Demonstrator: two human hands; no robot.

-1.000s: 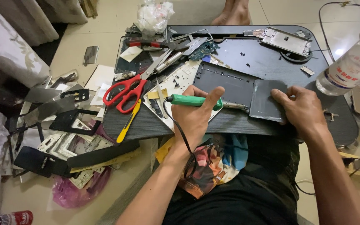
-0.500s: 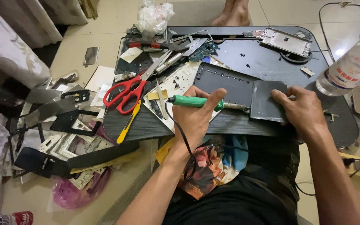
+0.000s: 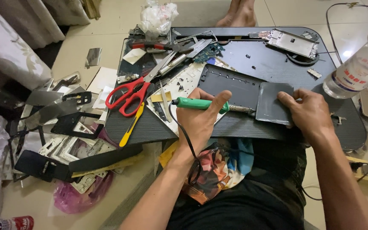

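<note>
My left hand (image 3: pixel 200 118) grips a green-handled soldering iron (image 3: pixel 194 103), its metal tip pointing right to the edge of a dark grey flat panel (image 3: pixel 273 102). My right hand (image 3: pixel 308 113) presses down on that panel's right side, fingers spread over it. Both rest on a black lap table (image 3: pixel 252 127). Behind the iron lies a dark rectangular phone frame (image 3: pixel 231 85). The iron's black cord runs down along my left forearm.
Red-handled scissors (image 3: pixel 128 94), a yellow-handled tool (image 3: pixel 128 127), tweezers and a circuit board (image 3: pixel 209 52) crowd the table's left. A metal phone chassis (image 3: pixel 292 41) lies far right. A clear plastic bottle (image 3: pixel 358 70) stands right. Phone parts litter the floor left. Another person's feet (image 3: pixel 237 15) are beyond.
</note>
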